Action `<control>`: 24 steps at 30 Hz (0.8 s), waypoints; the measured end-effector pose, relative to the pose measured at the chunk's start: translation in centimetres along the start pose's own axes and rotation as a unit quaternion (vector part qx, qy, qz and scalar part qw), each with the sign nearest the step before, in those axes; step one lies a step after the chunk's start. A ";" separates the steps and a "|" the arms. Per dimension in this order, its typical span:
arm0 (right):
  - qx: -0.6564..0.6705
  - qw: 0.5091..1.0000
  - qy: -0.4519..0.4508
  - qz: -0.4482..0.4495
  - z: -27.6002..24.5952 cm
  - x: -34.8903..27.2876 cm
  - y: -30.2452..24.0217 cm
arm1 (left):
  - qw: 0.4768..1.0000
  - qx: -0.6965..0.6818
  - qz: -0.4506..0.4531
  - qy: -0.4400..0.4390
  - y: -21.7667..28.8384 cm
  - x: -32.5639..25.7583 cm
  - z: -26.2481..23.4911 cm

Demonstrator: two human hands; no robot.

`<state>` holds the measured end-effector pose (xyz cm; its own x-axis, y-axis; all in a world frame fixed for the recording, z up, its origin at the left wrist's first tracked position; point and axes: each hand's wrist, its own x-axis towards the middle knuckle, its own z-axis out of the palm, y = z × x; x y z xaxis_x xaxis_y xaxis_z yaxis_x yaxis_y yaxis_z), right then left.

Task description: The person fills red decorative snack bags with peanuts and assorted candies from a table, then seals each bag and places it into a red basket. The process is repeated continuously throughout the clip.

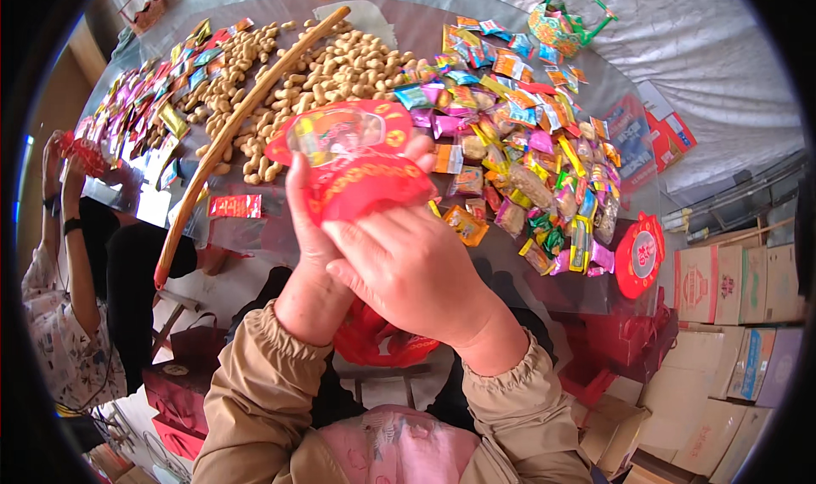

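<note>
A red candy bag (pixel 357 148) with a clear window and gold trim is up in front of me over the table. Wrapped sweets show through its window. My left hand (pixel 308 216) grips it from the left and behind, and a few fingertips come out at its right side. Across the bag's near end lies my right hand (pixel 395 250), its fingers pressed together against the red edge; their tips are hidden. Beneath my wrists, another red bag (pixel 387 344) is partly visible near my lap.
A long wooden stick (pixel 246 118) lies across the peanuts (pixel 340 67). Wrapped sweets (pixel 544 157) are heaped on the right, more sweets (pixel 144 101) on the left. A flat red pouch (pixel 639 254) rests at the table edge. Cardboard boxes (pixel 722 348) are stacked right; another person's hands (pixel 72 157) hold something red.
</note>
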<state>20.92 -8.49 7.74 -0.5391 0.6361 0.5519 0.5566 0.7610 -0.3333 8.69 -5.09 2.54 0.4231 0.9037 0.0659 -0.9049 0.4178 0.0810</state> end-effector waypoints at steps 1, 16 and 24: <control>0.028 0.998 0.052 -0.030 0.3 -0.1 0.4 | 0.999 0.022 0.020 0.035 0.1 0.1 0.5; -0.060 0.932 0.164 0.318 -4.4 -8.6 13.4 | 0.998 0.036 0.048 0.033 1.3 0.9 0.4; -0.256 0.935 0.023 0.243 -1.6 -7.4 13.8 | 0.997 0.051 0.049 0.038 0.7 1.3 0.5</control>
<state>33.60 -2.95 0.28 -0.1226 0.8756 0.4673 0.9650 0.2151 -0.1500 8.62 -3.67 3.19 0.3249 0.9457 0.0028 -0.9307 0.3192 0.1786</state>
